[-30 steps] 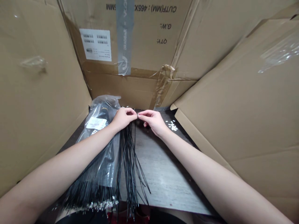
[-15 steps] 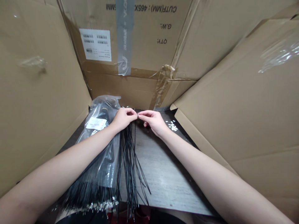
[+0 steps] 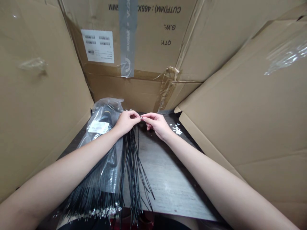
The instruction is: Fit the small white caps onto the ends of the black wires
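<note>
My left hand (image 3: pixel 126 121) and my right hand (image 3: pixel 155 123) meet fingertip to fingertip over the far end of a grey wooden table (image 3: pixel 168 179). Both pinch at one spot; my left hand grips the top of a loose bunch of thin black wires (image 3: pixel 134 166) that fans toward me. What my right fingers pinch is too small to name. Under my left forearm lies a clear plastic bag (image 3: pixel 105 153) full of more black wires with metal tips at the near end.
Tall cardboard boxes close in on the left (image 3: pixel 35 111), the back (image 3: pixel 144 48) and the right (image 3: pixel 251 111). A small heap of tiny white pieces (image 3: pixel 177 128) lies on the table right of my right hand.
</note>
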The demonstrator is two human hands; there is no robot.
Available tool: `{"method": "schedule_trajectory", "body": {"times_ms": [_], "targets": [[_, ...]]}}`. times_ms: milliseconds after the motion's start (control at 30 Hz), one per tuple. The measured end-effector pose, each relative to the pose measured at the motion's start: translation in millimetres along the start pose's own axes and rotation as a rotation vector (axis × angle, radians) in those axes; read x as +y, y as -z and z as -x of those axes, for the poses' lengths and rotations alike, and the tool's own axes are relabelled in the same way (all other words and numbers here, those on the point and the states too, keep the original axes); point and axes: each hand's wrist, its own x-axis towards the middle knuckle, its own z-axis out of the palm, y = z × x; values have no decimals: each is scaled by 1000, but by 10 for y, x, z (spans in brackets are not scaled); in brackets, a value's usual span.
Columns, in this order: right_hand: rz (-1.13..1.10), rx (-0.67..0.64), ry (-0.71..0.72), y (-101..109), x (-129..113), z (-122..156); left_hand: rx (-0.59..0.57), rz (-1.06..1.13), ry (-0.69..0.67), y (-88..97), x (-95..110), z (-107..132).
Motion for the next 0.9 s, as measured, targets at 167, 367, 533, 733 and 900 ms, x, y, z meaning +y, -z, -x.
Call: {"method": "schedule_trajectory", "body": {"times_ms": [167, 367, 533, 733, 900], "targets": [[-67, -14, -50, 20, -23, -13, -25, 35, -25, -5, 23, -3], [-109, -22, -84, 39, -44, -13, -91, 182, 1, -16, 62, 2], [-128, -63, -101, 53, -35, -27, -119, 212, 41, -8, 119, 23], [-164, -156, -151, 108, -74, -22, -158, 227, 97, 6, 205, 60], [-221, -296, -233, 147, -99, -9, -180, 218, 68, 13, 198, 49]]}}
